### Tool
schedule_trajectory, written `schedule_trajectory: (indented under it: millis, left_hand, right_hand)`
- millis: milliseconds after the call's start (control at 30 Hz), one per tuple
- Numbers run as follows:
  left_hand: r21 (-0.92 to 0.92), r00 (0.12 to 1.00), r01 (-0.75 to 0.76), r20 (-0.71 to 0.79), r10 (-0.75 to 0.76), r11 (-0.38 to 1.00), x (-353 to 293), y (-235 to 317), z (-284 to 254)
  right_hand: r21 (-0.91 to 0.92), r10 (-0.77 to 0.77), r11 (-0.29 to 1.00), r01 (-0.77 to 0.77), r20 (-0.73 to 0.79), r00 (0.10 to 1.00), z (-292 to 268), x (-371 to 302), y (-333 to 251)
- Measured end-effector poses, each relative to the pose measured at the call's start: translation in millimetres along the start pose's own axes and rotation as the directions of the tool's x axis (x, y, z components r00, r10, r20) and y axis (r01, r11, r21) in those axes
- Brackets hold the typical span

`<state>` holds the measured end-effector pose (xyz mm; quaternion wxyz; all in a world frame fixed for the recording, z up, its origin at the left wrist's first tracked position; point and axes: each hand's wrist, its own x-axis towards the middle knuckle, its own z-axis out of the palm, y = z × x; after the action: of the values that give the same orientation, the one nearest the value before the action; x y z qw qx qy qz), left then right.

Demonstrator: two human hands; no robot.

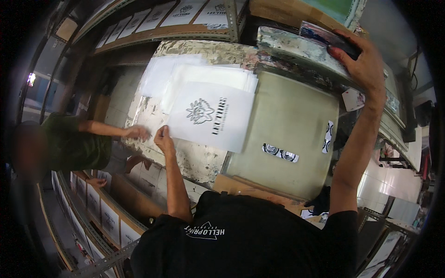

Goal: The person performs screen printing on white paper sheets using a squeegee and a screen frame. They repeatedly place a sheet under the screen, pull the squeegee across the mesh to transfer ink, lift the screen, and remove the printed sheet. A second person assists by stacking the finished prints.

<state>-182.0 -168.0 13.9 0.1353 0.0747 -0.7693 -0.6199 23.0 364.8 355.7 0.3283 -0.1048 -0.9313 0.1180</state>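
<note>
A white sheet point(222, 116) with a black printed emblem and lettering lies tilted over a stack of white sheets point(204, 74). The fingers of my left hand point(164, 140) are closed on its near left corner. At the upper right, my right hand point(365, 65) is wrapped around a dark, ink-stained squeegee point(330, 41); its thumb tip looks stained. The squeegee is against a paint-smeared screen frame point(282, 44), which stands along the far edge of the greenish flat board point(296, 120). Two printed strips, one black and white strip point(280, 153) and another strip point(327, 136), lie on that board.
Another person point(74, 139) is close on the left, one hand point(136, 133) near the paint-flaked table point(194, 160). Shelves with printed sheets point(169, 16) run along the far side, and more racks point(111, 217) stand at lower left. Cardboard point(245, 189) lies by the near edge.
</note>
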Motion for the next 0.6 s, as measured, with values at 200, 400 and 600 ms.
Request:
schedule_trajectory:
  millis: [200,400,600]
  left_hand:
    - [0.877,0.767,-0.028,-0.289,0.573,0.480,43,-53,-58]
    - [0.485,0.710,-0.661,0.158,0.686,0.573,-35,37,70]
    - [0.450,0.763,-0.608,0.559,0.324,0.654,-115,37,147]
  right_hand:
    - [-0.009,0.004,1.000,-0.004,0.021,1.000,3,1,4]
    - [0.013,-0.022,1.000,0.022,-0.001,1.000,3,-1,7]
    - [0.025,-0.001,1.000,0.001,0.025,1.000,0,2,5]
